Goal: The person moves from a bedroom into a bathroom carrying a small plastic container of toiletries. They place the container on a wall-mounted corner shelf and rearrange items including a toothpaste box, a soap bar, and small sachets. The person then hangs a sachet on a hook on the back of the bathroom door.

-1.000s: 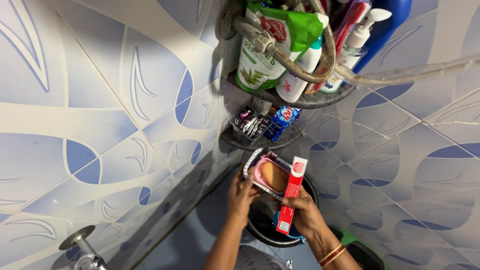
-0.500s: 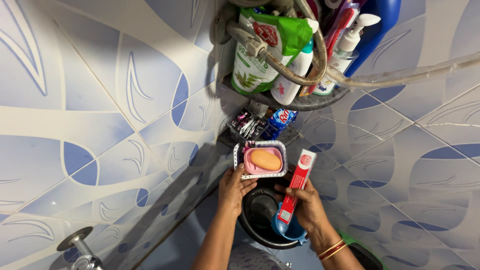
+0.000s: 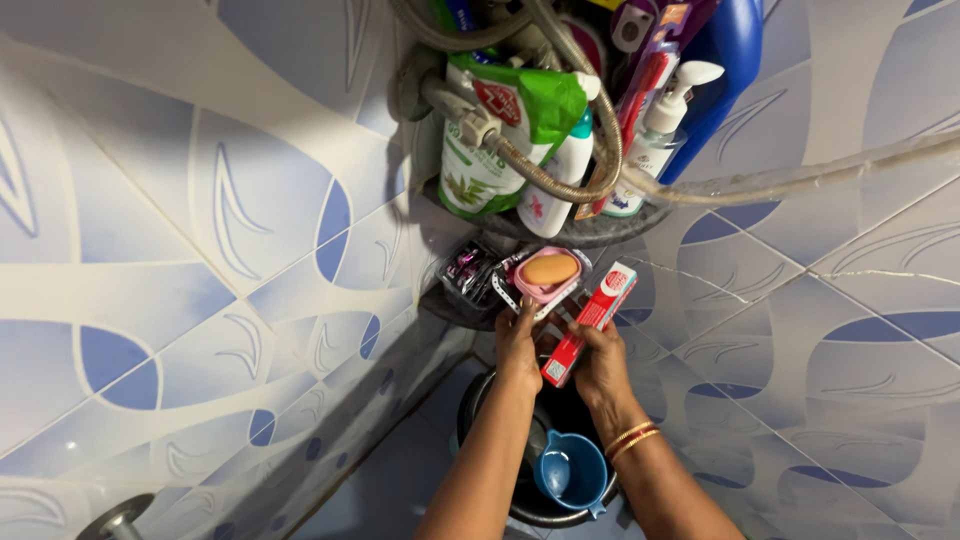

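Oval soap in pink plastic dish.

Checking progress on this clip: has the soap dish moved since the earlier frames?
Yes. The left hand has lifted the soap dish from above the black bucket up to the lower corner shelf.

Above our hands we see a green pouch, a white bottle and a pump bottle on the upper corner shelf. A metal hose loops across them. Below our wrists sits a black bucket holding a blue mug.
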